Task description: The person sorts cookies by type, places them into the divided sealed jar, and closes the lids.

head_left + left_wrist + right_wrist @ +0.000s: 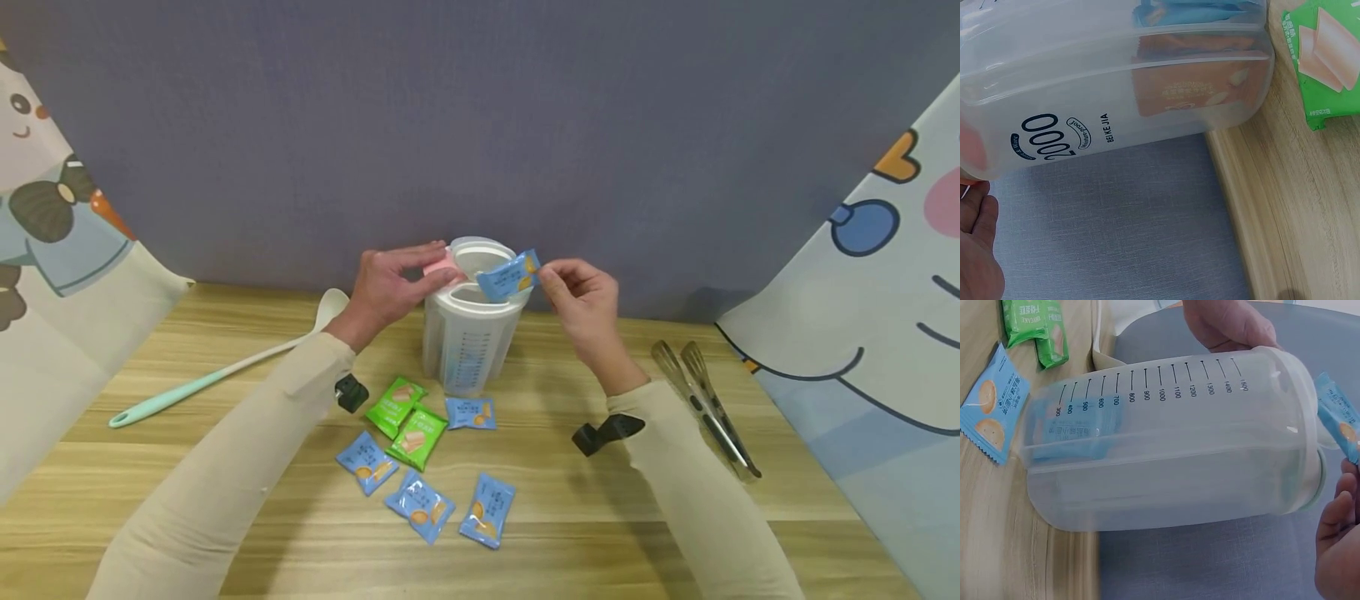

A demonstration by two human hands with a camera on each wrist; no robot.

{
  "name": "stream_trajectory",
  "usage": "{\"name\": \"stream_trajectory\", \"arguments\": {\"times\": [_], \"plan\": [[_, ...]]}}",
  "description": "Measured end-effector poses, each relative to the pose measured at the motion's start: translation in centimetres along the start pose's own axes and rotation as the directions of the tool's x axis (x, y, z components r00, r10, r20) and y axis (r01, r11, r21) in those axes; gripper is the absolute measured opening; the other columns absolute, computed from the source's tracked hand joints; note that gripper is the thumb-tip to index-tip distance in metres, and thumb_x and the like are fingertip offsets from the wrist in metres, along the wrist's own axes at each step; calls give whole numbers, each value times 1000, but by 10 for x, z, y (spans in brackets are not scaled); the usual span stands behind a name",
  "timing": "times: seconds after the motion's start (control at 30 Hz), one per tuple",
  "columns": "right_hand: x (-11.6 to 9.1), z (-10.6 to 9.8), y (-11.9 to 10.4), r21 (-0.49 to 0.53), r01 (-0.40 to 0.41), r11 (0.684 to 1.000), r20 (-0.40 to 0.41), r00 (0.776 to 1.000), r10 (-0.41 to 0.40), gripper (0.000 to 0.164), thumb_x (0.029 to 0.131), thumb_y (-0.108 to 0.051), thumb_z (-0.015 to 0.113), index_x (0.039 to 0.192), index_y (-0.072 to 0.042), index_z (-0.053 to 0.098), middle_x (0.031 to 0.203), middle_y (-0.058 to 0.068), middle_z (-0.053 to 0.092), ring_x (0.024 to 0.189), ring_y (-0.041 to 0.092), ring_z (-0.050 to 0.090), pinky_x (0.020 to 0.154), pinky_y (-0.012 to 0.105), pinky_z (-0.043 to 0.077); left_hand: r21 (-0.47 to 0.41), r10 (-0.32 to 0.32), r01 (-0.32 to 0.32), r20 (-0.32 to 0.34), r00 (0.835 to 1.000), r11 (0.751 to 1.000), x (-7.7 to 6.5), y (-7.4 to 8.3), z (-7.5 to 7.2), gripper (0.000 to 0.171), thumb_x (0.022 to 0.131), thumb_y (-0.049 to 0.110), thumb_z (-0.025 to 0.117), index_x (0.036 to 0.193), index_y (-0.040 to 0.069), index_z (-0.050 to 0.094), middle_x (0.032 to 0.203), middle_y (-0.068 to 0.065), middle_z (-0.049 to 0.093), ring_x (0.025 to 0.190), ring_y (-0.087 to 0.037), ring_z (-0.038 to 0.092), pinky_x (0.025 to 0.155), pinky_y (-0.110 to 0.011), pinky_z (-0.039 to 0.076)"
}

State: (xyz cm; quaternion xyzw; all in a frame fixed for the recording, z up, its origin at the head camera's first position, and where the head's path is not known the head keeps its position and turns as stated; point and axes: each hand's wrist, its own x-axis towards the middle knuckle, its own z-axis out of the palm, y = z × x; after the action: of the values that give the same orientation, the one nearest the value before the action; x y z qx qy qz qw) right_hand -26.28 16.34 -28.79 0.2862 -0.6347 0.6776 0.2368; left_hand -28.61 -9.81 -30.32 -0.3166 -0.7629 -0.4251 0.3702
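Note:
A clear, ribbed storage container (472, 346) with printed measuring marks stands upright on the table, its white top partly uncovered. My left hand (390, 287) holds the pink lid (442, 265) at the container's left rim, thumb and fingers on either side of it. Between thumb and fingertips, my right hand (585, 302) pinches one end of a blue snack packet (508, 277), tilted over the container's opening. Through the container wall, an orange-brown packet (1197, 84) and a blue packet (1082, 431) show near the bottom.
Several blue packets (487, 510) and two green packets (418, 437) lie in front of the container. A ladle (225, 362) with a mint handle is at left, metal tongs (708, 400) at right. Behind rises a grey fabric wall (480, 125).

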Motion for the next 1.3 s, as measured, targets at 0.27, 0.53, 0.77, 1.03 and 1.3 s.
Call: {"name": "stream_trajectory", "arguments": {"times": [0.27,0.53,0.77,1.03,1.3], "plan": [[-2,5,2,-83,-1,997,12,1000,2,4,87,5,65,83,7,66,65,-1,61,55,8,49,48,19,40,2,8,-8,0,1000,1000,0,0,0,37,74,23,83,105,6,73,111,-6,67,100,-18,65,84,-37,52],[-5,12,4,-128,-5,992,42,999,11,10,86,4,66,85,14,64,74,-1,66,63,7,54,54,18,45,8,13,-13,-4,1000,1000,-1,0,1,37,74,23,83,105,6,73,112,-5,66,100,-19,64,84,-37,52],[-5,16,3,-163,6,987,71,997,6,8,86,6,65,86,14,64,75,0,66,66,9,55,55,19,47,-1,5,-5,-3,1000,1000,-1,0,0,37,74,22,83,105,6,72,111,-6,66,101,-18,64,85,-36,51],[-6,16,3,-171,34,985,97,995,-17,7,86,7,65,86,14,64,74,4,65,63,10,53,53,20,46,-5,9,-9,0,1000,1000,-1,1,0,37,75,22,83,106,6,72,113,-6,66,102,-19,64,85,-36,51],[-7,22,-14,-165,30,986,77,997,-18,7,84,14,63,84,20,60,73,0,65,63,5,53,53,17,44,0,5,-5,5,1000,1000,-1,1,0,37,75,22,83,106,6,72,113,-6,66,101,-18,64,85,-36,51]]}}
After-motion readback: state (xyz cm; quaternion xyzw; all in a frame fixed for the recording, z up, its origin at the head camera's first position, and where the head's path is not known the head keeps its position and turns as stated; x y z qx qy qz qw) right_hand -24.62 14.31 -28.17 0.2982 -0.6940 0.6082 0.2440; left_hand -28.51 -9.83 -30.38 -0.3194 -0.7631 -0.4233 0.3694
